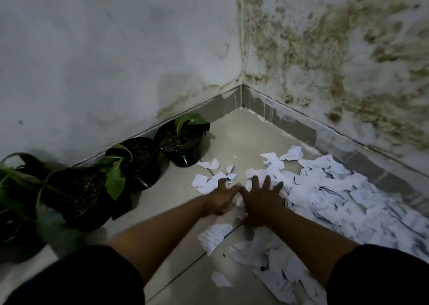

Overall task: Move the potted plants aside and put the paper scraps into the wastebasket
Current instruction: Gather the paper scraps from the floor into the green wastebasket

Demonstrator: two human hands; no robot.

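Note:
White paper scraps (336, 195) lie strewn over the floor near the corner, thickest along the right wall, with a few loose pieces (210, 165) toward the pots. My right hand (261, 202) lies flat on the scraps with its fingers spread. My left hand (220, 199) reaches beside it, thumbs almost meeting, its fingers over the scraps and partly blurred. Black potted plants stand in a row along the left wall: one (180, 146) nearest the corner, one (139, 163) in the middle, one (76, 195) nearer me. No wastebasket is in view.
A further pot (14, 225) sits at the far left edge. Two stained walls meet in the corner (242, 95), with a grey skirting at their foot. Bare tiled floor (176, 211) runs between the pots and the scraps.

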